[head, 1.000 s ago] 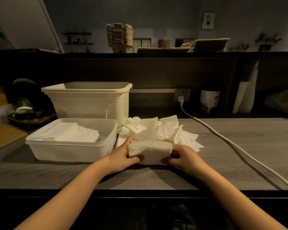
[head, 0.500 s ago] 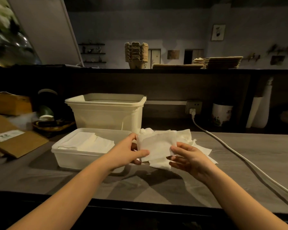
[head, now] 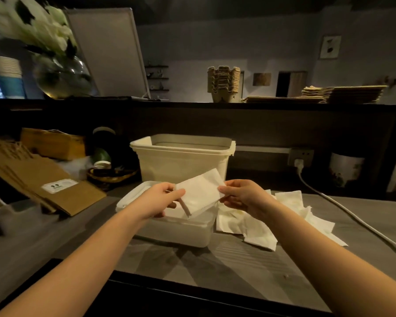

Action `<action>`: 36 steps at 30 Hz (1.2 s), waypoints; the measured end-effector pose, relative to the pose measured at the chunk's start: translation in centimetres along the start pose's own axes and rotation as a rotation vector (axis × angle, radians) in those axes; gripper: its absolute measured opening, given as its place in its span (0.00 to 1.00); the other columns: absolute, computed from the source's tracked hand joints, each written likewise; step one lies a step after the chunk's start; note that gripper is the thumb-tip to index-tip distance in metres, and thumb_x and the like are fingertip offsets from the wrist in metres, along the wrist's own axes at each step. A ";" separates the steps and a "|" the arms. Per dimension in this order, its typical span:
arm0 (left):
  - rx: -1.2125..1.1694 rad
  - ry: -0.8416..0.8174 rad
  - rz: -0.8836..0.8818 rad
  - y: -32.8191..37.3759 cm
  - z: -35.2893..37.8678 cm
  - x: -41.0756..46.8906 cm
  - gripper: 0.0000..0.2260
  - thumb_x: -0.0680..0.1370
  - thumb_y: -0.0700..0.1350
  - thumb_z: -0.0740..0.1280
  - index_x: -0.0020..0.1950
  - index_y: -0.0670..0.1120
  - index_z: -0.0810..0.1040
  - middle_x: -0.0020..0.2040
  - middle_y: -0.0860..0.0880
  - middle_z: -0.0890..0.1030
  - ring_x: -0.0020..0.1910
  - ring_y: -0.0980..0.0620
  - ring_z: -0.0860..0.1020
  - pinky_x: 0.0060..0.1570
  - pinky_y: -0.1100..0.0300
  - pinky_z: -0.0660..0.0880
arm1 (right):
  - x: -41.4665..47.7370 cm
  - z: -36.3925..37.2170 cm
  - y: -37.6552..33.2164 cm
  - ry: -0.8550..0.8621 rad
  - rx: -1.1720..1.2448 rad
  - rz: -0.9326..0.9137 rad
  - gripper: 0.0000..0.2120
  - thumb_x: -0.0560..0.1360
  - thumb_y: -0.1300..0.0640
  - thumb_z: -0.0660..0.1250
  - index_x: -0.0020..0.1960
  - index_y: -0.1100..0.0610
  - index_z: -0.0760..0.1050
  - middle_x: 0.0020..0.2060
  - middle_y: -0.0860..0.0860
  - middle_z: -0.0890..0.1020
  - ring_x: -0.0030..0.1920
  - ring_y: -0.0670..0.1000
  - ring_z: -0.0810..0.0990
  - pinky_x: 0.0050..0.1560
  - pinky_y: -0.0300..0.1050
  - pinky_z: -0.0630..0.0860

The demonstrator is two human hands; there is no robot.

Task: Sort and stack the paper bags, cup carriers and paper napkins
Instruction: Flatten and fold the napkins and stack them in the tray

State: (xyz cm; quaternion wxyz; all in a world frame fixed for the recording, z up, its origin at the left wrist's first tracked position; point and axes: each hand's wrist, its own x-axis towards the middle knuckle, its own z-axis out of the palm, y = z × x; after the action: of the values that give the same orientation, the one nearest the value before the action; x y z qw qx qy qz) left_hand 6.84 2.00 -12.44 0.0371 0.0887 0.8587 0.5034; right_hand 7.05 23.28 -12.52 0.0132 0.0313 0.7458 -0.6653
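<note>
We are holding a folded white napkin (head: 199, 193) between both hands, just above the shallow plastic container (head: 181, 234) at the front of the grey counter (head: 238, 264). Our left hand (head: 157, 199) is pinching the napkin's left edge, thumb on top and fingers curled beneath it. Our right hand (head: 242, 196) is pinching the right corner with thumb and fingertips. The napkin is spanning the gap between the two grips, tilting so that its far right corner is rising and its near corner is dipping toward the container's opening. We cannot tell whether that near corner is touching anything inside.

A loose pile of napkins (head: 261, 229) is lying on the counter just right of the container, under our right wrist. A taller cream tub (head: 181, 161) is standing directly behind the container. Brown paper bags (head: 55, 191) are lying to the left. Up on the dark shelf, cup carriers (head: 223, 84) are standing stacked, with a flat stack of bags (head: 343, 93) beside them.
</note>
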 end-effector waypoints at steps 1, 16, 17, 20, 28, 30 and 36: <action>0.039 0.008 0.001 -0.1 -0.5 0.1 0.07 0.79 0.51 0.63 0.46 0.49 0.75 0.41 0.51 0.76 0.38 0.56 0.73 0.33 0.64 0.66 | 0.5 0.3 -0.3 -0.012 -0.043 0.005 0.07 0.75 0.59 0.68 0.51 0.61 0.77 0.41 0.54 0.81 0.38 0.48 0.80 0.38 0.37 0.78; 0.739 0.052 -0.191 -2.7 -3.2 3.1 0.19 0.77 0.57 0.60 0.55 0.44 0.79 0.58 0.44 0.77 0.60 0.44 0.68 0.61 0.49 0.68 | 7.7 8.2 -0.5 -0.043 -0.765 0.050 0.14 0.79 0.62 0.60 0.63 0.63 0.73 0.41 0.54 0.77 0.40 0.50 0.77 0.42 0.39 0.76; 0.758 0.054 -0.203 -2.9 -3.4 3.2 0.20 0.77 0.57 0.60 0.57 0.44 0.79 0.60 0.44 0.77 0.61 0.43 0.67 0.62 0.49 0.67 | 7.7 8.4 -0.3 -0.052 -0.772 0.061 0.14 0.79 0.62 0.60 0.63 0.63 0.73 0.40 0.54 0.77 0.38 0.50 0.77 0.40 0.39 0.76; 0.845 0.087 -0.203 -3.3 -3.6 3.1 0.19 0.77 0.57 0.60 0.62 0.49 0.77 0.63 0.47 0.73 0.64 0.43 0.65 0.60 0.50 0.66 | 8.3 9.0 0.3 -0.077 -0.848 0.017 0.13 0.79 0.62 0.59 0.60 0.63 0.76 0.42 0.55 0.78 0.41 0.51 0.77 0.47 0.43 0.77; 0.864 0.204 0.164 -1.9 -1.6 3.1 0.08 0.80 0.50 0.60 0.57 0.56 0.76 0.56 0.53 0.78 0.56 0.51 0.74 0.57 0.55 0.69 | 8.2 9.1 1.0 -0.090 -0.930 -0.064 0.09 0.77 0.60 0.61 0.53 0.60 0.77 0.41 0.54 0.79 0.39 0.49 0.77 0.35 0.34 0.72; 0.797 0.065 0.166 -1.1 -0.4 3.6 0.09 0.79 0.47 0.62 0.57 0.54 0.77 0.55 0.53 0.79 0.54 0.50 0.77 0.54 0.55 0.74 | 8.1 9.0 0.8 -0.096 -0.940 -0.061 0.07 0.77 0.60 0.62 0.50 0.59 0.78 0.40 0.54 0.79 0.41 0.50 0.78 0.40 0.38 0.75; 0.909 -0.124 0.071 -0.5 2.3 5.1 0.19 0.77 0.45 0.63 0.68 0.49 0.65 0.66 0.46 0.70 0.62 0.44 0.72 0.58 0.50 0.72 | 7.7 8.6 0.7 -0.112 -1.010 -0.034 0.13 0.77 0.64 0.63 0.61 0.64 0.75 0.47 0.57 0.79 0.44 0.51 0.77 0.45 0.41 0.73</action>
State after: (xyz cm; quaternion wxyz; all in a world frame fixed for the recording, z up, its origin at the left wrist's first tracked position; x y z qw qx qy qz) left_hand 2.12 4.72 -13.86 0.0285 0.1552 0.9849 0.0705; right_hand -0.74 15.05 -14.64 0.0561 -0.0269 0.9730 -0.2224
